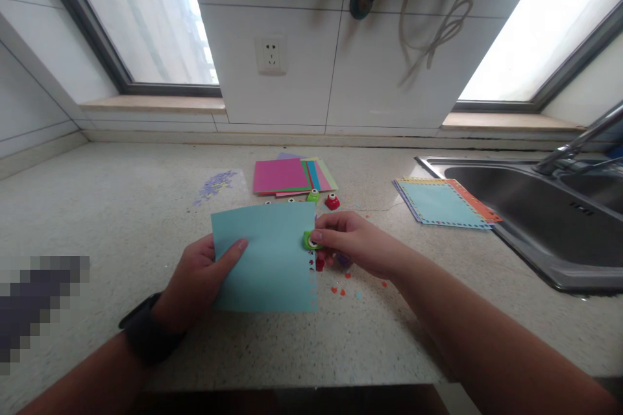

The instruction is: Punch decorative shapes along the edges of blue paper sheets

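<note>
My left hand (197, 279) pinches the left edge of a light blue paper sheet (267, 256), thumb on top, holding it over the counter. At the sheet's right edge my right hand (353, 243) is closed on a small green punch (309, 240) that bites onto the paper. Small cut-out shapes run down the sheet's right edge below the punch. Red and blue paper bits (341, 288) lie on the counter under my right hand.
A stack of pink, green and blue sheets (287, 176) lies behind, with a green punch (313, 195) and a red punch (332, 201) beside it. Punched sheets (440, 203) lie next to the steel sink (545, 220). Purple confetti (214, 185) is at left.
</note>
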`<act>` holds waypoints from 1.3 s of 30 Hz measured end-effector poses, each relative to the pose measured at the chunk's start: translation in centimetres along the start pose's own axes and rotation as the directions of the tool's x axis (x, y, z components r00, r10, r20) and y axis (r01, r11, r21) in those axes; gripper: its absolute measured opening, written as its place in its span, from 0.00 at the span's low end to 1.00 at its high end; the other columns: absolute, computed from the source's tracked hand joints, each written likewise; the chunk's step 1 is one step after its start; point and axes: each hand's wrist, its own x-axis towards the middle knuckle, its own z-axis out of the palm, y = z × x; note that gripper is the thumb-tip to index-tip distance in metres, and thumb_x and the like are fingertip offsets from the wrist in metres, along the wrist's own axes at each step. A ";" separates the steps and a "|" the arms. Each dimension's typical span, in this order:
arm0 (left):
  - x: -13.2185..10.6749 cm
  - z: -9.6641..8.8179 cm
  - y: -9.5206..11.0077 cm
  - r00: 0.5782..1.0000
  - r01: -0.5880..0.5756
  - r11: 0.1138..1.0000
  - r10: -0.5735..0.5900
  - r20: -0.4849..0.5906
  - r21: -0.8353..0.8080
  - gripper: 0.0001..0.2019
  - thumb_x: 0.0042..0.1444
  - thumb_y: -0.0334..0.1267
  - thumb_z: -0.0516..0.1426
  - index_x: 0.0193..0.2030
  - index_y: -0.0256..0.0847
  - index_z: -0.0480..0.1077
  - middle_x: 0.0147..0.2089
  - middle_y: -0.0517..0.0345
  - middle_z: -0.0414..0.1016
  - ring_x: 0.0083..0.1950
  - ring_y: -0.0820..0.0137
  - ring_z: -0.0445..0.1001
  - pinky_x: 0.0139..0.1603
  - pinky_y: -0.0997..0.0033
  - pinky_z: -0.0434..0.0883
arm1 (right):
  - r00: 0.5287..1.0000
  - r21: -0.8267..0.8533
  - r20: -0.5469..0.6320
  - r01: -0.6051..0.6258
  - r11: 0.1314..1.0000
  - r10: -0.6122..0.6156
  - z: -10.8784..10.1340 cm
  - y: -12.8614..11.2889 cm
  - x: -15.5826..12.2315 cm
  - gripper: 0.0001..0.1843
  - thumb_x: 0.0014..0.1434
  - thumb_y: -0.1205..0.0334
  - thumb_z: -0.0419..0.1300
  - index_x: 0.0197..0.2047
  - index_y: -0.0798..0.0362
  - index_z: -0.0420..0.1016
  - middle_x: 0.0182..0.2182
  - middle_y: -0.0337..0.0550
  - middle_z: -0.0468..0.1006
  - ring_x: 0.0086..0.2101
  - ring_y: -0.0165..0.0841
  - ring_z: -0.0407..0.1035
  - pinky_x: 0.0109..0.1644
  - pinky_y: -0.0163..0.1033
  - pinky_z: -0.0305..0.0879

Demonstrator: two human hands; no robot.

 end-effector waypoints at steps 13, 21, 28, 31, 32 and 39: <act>0.1 -0.1 -0.2 0.999 -0.039 0.999 0.039 -0.007 0.031 0.21 0.54 0.57 0.62 0.40 0.39 0.77 0.39 0.50 0.83 0.40 0.55 0.80 0.40 0.59 0.77 | 1.000 -0.037 0.018 0.021 0.999 -0.020 0.0 -0.1 0.0 0.19 0.58 0.45 0.65 0.32 0.53 0.70 0.26 0.39 0.75 0.24 0.26 0.67 0.21 0.29 0.55; -0.1 0.1 0.0 0.999 -0.026 1.000 0.026 -0.020 0.001 0.21 0.53 0.56 0.63 0.41 0.39 0.77 0.39 0.52 0.84 0.39 0.58 0.80 0.38 0.63 0.76 | 1.000 -0.062 0.004 0.013 0.998 -0.013 0.0 -0.2 -0.1 0.18 0.60 0.46 0.64 0.31 0.53 0.70 0.26 0.39 0.75 0.24 0.26 0.67 0.21 0.29 0.55; 0.0 0.2 -0.1 1.000 -0.022 1.000 0.022 -0.020 -0.018 0.20 0.54 0.56 0.63 0.41 0.40 0.77 0.40 0.51 0.84 0.40 0.57 0.80 0.40 0.62 0.77 | 1.000 -0.037 0.004 0.027 0.999 -0.027 0.0 0.1 0.1 0.19 0.59 0.46 0.65 0.31 0.54 0.71 0.26 0.41 0.76 0.23 0.26 0.67 0.21 0.30 0.55; 0.0 0.1 -0.2 0.999 -0.028 0.999 0.027 -0.023 -0.021 0.20 0.53 0.55 0.63 0.41 0.40 0.77 0.41 0.52 0.84 0.41 0.57 0.80 0.41 0.63 0.77 | 1.000 -0.028 0.002 0.028 0.999 -0.028 0.1 0.1 0.2 0.18 0.59 0.47 0.64 0.31 0.54 0.71 0.26 0.41 0.76 0.23 0.26 0.67 0.20 0.30 0.54; 0.0 0.1 -0.2 0.999 -0.027 0.999 0.027 -0.025 -0.021 0.19 0.53 0.55 0.63 0.41 0.41 0.77 0.41 0.52 0.84 0.41 0.57 0.81 0.41 0.63 0.77 | 1.000 -0.027 0.001 0.027 0.999 -0.027 0.1 0.1 0.1 0.18 0.60 0.47 0.64 0.31 0.54 0.71 0.26 0.41 0.76 0.23 0.25 0.67 0.20 0.30 0.54; 0.0 0.0 -0.1 0.998 -0.035 0.999 0.037 -0.046 0.038 0.19 0.54 0.55 0.62 0.41 0.41 0.77 0.41 0.52 0.84 0.39 0.56 0.81 0.38 0.63 0.78 | 1.000 -0.017 -0.007 0.010 1.000 -0.010 0.4 -0.6 -0.1 0.17 0.59 0.49 0.65 0.29 0.54 0.70 0.24 0.39 0.76 0.23 0.25 0.69 0.22 0.29 0.58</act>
